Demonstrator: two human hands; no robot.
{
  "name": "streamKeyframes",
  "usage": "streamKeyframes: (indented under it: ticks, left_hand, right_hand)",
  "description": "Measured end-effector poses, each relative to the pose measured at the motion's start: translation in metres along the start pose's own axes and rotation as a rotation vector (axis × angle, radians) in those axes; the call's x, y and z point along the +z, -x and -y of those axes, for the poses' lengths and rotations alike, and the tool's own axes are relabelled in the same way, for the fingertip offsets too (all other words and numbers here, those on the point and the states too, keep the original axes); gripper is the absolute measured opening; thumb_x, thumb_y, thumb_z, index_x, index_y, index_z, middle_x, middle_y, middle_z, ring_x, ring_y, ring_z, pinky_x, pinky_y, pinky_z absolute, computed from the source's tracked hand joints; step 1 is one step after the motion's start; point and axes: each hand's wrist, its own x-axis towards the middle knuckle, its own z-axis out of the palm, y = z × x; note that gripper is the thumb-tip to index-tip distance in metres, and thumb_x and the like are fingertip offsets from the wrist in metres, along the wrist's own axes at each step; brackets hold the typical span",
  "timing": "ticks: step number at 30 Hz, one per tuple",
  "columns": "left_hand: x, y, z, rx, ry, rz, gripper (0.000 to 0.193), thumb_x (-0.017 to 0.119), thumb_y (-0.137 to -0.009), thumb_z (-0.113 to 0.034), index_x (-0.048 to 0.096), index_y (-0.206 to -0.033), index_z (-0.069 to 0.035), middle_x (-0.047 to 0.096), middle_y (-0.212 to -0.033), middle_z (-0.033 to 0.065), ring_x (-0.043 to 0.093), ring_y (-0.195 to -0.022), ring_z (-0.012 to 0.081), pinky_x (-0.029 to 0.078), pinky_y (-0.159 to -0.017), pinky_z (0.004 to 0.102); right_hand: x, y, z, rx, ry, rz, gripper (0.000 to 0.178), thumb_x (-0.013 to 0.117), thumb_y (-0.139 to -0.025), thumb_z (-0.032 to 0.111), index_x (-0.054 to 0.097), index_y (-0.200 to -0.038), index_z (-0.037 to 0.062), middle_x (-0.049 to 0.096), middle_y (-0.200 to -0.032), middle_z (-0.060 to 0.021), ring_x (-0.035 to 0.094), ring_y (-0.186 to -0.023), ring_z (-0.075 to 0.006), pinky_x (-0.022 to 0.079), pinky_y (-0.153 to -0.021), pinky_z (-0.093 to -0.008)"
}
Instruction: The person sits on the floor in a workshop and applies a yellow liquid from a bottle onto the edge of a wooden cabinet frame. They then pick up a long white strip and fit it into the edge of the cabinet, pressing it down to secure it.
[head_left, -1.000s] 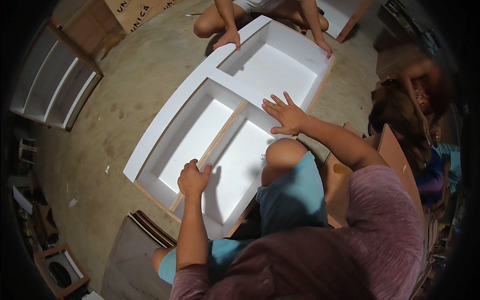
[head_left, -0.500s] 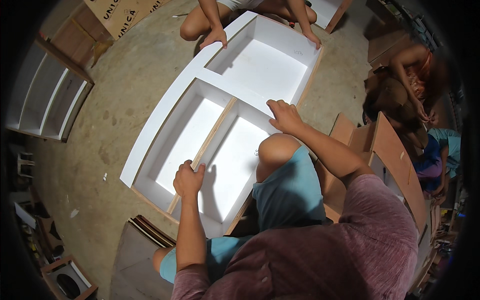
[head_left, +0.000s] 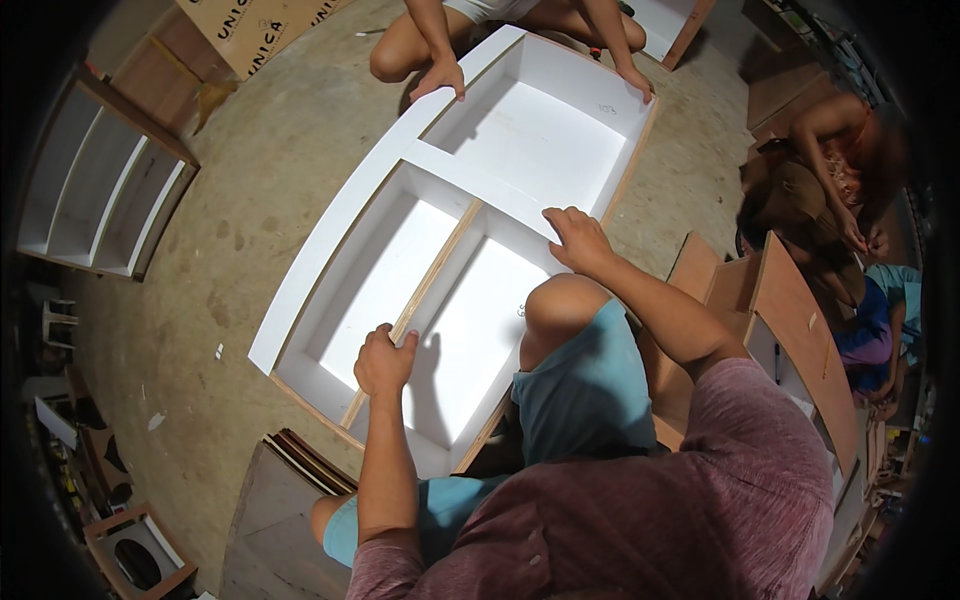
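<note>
A long white cabinet frame (head_left: 345, 215) with bare wood edges lies slanting on the floor in front of me, its open compartments facing up. My left hand (head_left: 384, 362) is closed around the near part of the plywood divider (head_left: 437, 270) between the two lower compartments. At the cabinet's right side, my right hand (head_left: 578, 240) grips the end of the white cross rail (head_left: 480, 182), thumb toward the lower compartment. Across from me, another person's hands hold the far end: one hand (head_left: 440, 77) on the left rail, the other hand (head_left: 635, 82) at the far right corner.
A white-lined shelf unit (head_left: 110, 180) stands at the left. Flat boards (head_left: 285, 515) lean near my left knee. A brown wooden cabinet (head_left: 805, 330) is close on my right, with other seated people (head_left: 840, 150) beyond. A small framed piece (head_left: 140, 555) lies at lower left.
The whole scene has shifted slightly right and down in the view. Both my hands and the other person's hands keep their places on the cabinet.
</note>
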Motion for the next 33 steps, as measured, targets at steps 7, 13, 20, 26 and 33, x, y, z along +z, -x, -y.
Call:
streamKeyframes:
  ticks: [7,13,20,26,33]
  left_hand:
    - [0.002,0.001,0.004,0.025,0.016,-0.021,0.062,0.068,-0.086,-0.053,0.069,-0.128,-0.008,0.073,-0.111,0.0141,0.07,-0.102,0.0321,0.055,-0.088,0.0446]
    - [-0.008,0.003,0.004,0.037,0.115,0.051,0.065,0.069,-0.087,-0.05,0.062,-0.136,-0.007,0.069,-0.119,0.016,0.067,-0.109,0.0319,0.052,-0.093,0.0449]
    - [-0.04,0.015,0.059,0.274,0.526,-0.114,0.073,0.077,-0.086,-0.032,0.049,-0.147,-0.004,0.054,-0.142,0.0258,0.051,-0.135,0.0376,0.041,-0.113,0.0451]
    - [-0.061,0.033,0.065,0.317,1.255,0.073,0.087,0.065,-0.09,-0.063,0.04,-0.153,-0.008,0.052,-0.142,0.0138,0.058,-0.123,0.0279,0.045,-0.107,0.0433]
    - [-0.051,0.03,0.098,0.459,0.967,0.296,0.101,0.055,-0.088,-0.08,0.022,-0.162,-0.02,0.051,-0.143,0.0082,0.055,-0.128,0.0309,0.041,-0.113,0.0471]
  right_hand:
    - [0.008,0.001,-0.005,-0.038,-0.003,-0.055,0.051,0.07,-0.085,0.016,0.056,-0.134,0.0136,0.06,-0.113,-0.0153,0.06,-0.109,-0.0356,0.048,-0.094,-0.0469]
    - [0.003,-0.002,-0.015,-0.052,-0.093,0.02,0.071,0.08,-0.078,0.035,0.054,-0.141,0.0135,0.049,-0.143,-0.0235,0.056,-0.122,-0.0436,0.047,-0.105,-0.0483]
    - [-0.107,-0.048,0.096,-0.135,-0.471,-0.276,0.053,0.076,-0.086,0.033,0.063,-0.131,0.0076,0.052,-0.141,-0.0224,0.059,-0.116,-0.0336,0.048,-0.098,-0.0392]
    - [-0.078,-0.011,0.279,-0.743,-0.651,-0.155,0.025,0.065,-0.089,0.018,0.07,-0.112,0.01,0.069,-0.114,-0.0075,0.066,-0.104,-0.0294,0.052,-0.091,-0.0436]
    - [-0.002,0.023,0.311,-0.716,0.055,0.823,0.029,0.066,-0.087,0.026,0.076,-0.111,0.0122,0.073,-0.114,-0.0093,0.065,-0.115,-0.0275,0.05,-0.096,-0.0418]
